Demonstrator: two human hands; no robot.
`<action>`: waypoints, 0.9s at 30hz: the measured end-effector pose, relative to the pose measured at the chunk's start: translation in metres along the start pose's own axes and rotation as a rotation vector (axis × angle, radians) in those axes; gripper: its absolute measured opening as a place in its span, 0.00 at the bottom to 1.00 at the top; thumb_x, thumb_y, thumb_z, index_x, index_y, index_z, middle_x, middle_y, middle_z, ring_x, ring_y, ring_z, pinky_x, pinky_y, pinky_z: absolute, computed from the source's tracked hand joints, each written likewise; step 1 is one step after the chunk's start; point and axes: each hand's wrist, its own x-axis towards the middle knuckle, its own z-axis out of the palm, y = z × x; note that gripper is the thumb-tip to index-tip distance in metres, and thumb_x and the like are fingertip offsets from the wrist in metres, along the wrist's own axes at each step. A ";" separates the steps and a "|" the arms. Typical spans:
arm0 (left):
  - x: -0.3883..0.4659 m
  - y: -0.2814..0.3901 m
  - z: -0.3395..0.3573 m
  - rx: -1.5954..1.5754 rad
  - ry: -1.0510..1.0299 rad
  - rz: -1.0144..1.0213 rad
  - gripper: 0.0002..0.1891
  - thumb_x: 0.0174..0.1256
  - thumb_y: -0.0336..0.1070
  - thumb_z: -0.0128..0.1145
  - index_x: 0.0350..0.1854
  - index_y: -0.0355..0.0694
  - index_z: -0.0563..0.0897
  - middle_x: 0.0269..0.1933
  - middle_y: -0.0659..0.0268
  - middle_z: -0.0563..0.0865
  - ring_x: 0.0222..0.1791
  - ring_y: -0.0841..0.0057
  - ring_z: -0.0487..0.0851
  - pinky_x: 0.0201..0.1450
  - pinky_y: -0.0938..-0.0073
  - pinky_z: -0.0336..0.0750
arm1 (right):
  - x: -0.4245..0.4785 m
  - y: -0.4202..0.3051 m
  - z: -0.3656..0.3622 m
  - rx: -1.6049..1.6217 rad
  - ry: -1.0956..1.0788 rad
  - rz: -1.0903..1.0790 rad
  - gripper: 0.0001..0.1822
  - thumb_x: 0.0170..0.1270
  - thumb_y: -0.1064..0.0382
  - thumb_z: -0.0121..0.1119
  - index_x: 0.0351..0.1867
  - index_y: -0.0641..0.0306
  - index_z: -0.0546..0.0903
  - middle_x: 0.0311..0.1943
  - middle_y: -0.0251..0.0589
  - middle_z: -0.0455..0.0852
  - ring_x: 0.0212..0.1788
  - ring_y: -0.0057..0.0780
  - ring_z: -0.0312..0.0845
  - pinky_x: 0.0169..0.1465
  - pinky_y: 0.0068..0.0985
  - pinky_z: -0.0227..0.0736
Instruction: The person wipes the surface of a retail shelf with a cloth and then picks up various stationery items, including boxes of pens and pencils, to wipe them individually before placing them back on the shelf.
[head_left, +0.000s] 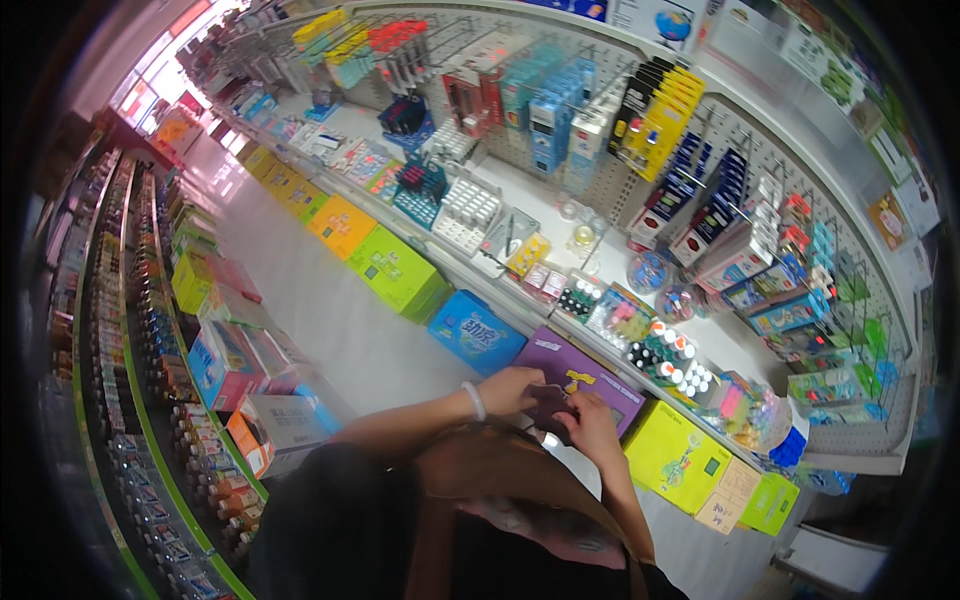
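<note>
Both hands meet in front of my body, over the near edge of a purple carton (555, 360). Between them is a small dark maroon piece (550, 403), perhaps cloth or a pouch; its exact kind is unclear. My left hand (514, 390), with a white bracelet (473, 401) at the wrist, grips its left side. The fingers of my right hand (592, 421) are bent onto its right side. Just below hangs a brown apron (517, 461) on my body, over dark clothing. The undersides of the fingers are hidden.
A store shelf (517, 161) with stationery runs along the right, pegboard hooks above it. Cartons line its foot, including a blue carton (478, 330), a green carton (397, 274) and a yellow-green carton (679, 457). Bottle shelves (169, 405) and more boxes (281, 435) border the aisle floor (300, 277) on the left.
</note>
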 end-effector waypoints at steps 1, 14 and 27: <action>-0.003 -0.002 -0.010 0.001 -0.016 -0.020 0.13 0.53 0.31 0.63 0.40 0.37 0.77 0.38 0.53 0.82 0.43 0.52 0.80 0.45 0.61 0.75 | 0.005 -0.002 -0.001 0.003 0.018 -0.001 0.14 0.50 0.63 0.71 0.33 0.64 0.76 0.32 0.47 0.80 0.42 0.50 0.76 0.45 0.41 0.72; -0.005 -0.069 -0.165 -0.301 0.001 0.109 0.15 0.47 0.24 0.57 0.41 0.36 0.81 0.40 0.61 0.87 0.46 0.66 0.86 0.49 0.70 0.78 | 0.095 -0.078 0.096 0.170 0.172 0.329 0.16 0.52 0.70 0.70 0.31 0.65 0.71 0.20 0.40 0.76 0.20 0.27 0.70 0.27 0.25 0.68; 0.075 -0.128 -0.357 -0.201 -0.041 0.229 0.23 0.59 0.37 0.66 0.55 0.38 0.75 0.52 0.56 0.81 0.51 0.61 0.80 0.54 0.64 0.75 | 0.180 -0.186 0.139 1.481 0.656 0.031 0.31 0.67 0.54 0.57 0.67 0.63 0.64 0.66 0.53 0.68 0.68 0.45 0.64 0.71 0.42 0.58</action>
